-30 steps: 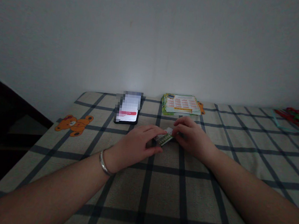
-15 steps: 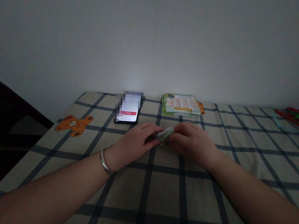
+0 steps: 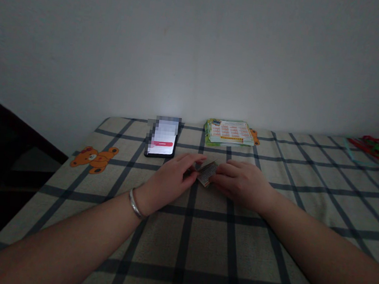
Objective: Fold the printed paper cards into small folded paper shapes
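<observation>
Between my two hands, low over the checked tablecloth, is a small folded piece of printed paper (image 3: 207,174). My left hand (image 3: 175,176), with a silver bangle at the wrist, pinches its left side between thumb and fingers. On the other side my right hand (image 3: 242,181) has its fingers curled onto the paper's right edge and partly covers it. Small print shows on the face toward me, and an upper layer stands slightly raised along a crease. Behind my right hand lies a stack of printed sheets (image 3: 231,130) with green edges.
A phone (image 3: 162,138) with a lit screen lies beyond my left hand. Red and green ribbon-like strips (image 3: 378,150) are heaped at the far right. The checked tablecloth (image 3: 157,251) has a bear figure (image 3: 94,158) at left. A wall (image 3: 199,48) borders the back.
The folded paper has been turned or opened, now showing a greyish printed face instead of a green-and-white one. Both hands have stayed in nearly the same place, with fingers shifted slightly.
</observation>
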Tool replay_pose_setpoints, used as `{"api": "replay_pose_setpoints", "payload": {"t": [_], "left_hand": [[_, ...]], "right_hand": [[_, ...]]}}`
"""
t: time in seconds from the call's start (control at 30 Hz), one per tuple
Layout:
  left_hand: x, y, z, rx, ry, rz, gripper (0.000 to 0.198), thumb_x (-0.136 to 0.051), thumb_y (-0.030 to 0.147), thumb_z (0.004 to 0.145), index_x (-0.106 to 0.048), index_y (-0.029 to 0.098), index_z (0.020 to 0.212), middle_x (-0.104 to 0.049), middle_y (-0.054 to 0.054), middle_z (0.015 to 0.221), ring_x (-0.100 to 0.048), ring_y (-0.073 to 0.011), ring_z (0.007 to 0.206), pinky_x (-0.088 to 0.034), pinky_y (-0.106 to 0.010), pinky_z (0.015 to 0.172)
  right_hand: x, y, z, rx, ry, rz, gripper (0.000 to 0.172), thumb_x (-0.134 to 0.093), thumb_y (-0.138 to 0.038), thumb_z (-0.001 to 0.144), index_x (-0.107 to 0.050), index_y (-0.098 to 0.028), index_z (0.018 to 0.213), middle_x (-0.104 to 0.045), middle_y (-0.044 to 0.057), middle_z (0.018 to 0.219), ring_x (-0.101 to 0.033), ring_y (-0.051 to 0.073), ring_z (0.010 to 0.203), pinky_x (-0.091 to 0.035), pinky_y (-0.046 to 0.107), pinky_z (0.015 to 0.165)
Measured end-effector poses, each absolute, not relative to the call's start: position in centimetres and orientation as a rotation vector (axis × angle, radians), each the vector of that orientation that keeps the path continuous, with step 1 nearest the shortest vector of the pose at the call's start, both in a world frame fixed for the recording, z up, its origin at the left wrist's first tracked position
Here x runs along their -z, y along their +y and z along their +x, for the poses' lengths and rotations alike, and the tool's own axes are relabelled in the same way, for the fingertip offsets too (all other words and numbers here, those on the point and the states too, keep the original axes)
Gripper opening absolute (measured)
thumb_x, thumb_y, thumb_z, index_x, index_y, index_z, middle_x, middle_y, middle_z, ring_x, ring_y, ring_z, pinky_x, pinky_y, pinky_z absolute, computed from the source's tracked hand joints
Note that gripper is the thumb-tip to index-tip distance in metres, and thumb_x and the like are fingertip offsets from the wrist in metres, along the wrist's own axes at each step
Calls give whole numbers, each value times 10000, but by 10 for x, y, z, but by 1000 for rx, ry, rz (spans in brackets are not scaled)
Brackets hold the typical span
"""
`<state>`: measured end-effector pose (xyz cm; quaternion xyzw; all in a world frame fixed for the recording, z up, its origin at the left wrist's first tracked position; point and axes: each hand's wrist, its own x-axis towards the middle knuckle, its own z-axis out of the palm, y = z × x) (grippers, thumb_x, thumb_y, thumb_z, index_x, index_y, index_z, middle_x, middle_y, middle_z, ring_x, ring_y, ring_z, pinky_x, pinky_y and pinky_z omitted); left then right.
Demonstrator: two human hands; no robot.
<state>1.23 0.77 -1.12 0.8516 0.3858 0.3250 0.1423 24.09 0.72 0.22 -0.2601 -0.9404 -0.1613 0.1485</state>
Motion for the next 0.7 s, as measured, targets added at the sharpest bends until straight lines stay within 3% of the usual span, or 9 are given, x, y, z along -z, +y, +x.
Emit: {"api": "replay_pose_setpoints", "payload": {"t": [0.27,0.43,0.7], "left_hand": [[11,8,11,-978,1147,2494,491,-453,41,887,-457,230,1339,-553,-51,1227,-540,-161,1146,-478,-381,1015],[12,9,9,-1020,1159,2612,288,-482,85,909,-660,201,1104,-524,-79,1215,-574,-171,1052,-524,-401,941],[3,2,12,-858,1265,2980,196,-570,199,899,-697,165,1044,-548,-114,1300,-504,-265,1152,-484,-459,979]], "right_hand": [[-7,8,240,396,-2835,-741,148,-512,-192,908,-659,-180,898,-693,54,928,-566,210,850,-481,351,727],[-9,9,239,280,-2877,-686,138,-541,-140,886,-666,-158,941,-713,64,1011,-622,203,922,-523,345,789],[-6,13,246,66,-2816,-721,194,-535,-145,886,-679,-174,1012,-719,68,1061,-650,196,1025,-536,340,865]]}}
